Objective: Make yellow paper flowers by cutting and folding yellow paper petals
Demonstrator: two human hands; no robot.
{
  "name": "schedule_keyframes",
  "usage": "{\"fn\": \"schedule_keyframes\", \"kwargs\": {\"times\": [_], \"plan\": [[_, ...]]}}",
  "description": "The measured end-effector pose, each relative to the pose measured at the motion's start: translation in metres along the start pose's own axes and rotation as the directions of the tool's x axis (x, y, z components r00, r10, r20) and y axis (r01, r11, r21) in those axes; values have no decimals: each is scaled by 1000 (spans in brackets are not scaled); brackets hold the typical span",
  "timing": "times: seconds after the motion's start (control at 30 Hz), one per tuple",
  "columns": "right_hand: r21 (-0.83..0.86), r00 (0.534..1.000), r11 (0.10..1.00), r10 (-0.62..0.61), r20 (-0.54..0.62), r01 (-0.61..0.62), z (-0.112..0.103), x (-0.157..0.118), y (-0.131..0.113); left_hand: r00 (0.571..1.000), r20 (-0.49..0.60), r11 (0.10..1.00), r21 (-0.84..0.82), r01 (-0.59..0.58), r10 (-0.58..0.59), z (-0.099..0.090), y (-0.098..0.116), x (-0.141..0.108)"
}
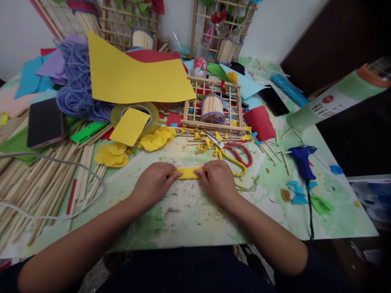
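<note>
A folded strip of yellow felt or paper (188,173) stretches level between my hands, low over the table. My left hand (155,181) pinches its left end between thumb and fingers. At the other end, my right hand (219,182) grips it the same way. Just beyond my right hand lie scissors (234,154) with one red and one yellow handle, among small yellow scraps (207,143). Yellow cut-out flowers (157,139) and a yellow square (130,127) sit beyond my left hand.
Wooden sticks (45,183) and a white cable (91,167) cover the left side. A blue glue gun (302,160) and a tall bottle (332,99) stand at right. A small stick lattice (212,106), a large yellow sheet (137,79) and purple cord (77,77) fill the back.
</note>
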State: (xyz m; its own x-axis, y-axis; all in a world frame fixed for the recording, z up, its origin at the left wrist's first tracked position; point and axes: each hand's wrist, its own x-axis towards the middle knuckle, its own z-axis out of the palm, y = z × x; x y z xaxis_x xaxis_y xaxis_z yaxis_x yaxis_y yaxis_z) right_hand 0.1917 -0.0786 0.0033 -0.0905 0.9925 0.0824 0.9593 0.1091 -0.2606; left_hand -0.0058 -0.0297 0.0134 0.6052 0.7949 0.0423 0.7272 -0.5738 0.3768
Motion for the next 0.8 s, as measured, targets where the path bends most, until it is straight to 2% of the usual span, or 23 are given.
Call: {"fn": "schedule_keyframes", "kwargs": {"times": [0.2,0.63,0.8], "plan": [[-24,999,999,37,-13,-38,2,3,-2,998,51,999,18,35,-36,0,0,0],[-42,999,998,36,-11,-37,4,4,-3,999,22,999,43,24,-25,4,-3,0],[-66,999,997,27,-25,-29,6,3,-2,999,-30,998,61,15,-13,5,-4,1]]}}
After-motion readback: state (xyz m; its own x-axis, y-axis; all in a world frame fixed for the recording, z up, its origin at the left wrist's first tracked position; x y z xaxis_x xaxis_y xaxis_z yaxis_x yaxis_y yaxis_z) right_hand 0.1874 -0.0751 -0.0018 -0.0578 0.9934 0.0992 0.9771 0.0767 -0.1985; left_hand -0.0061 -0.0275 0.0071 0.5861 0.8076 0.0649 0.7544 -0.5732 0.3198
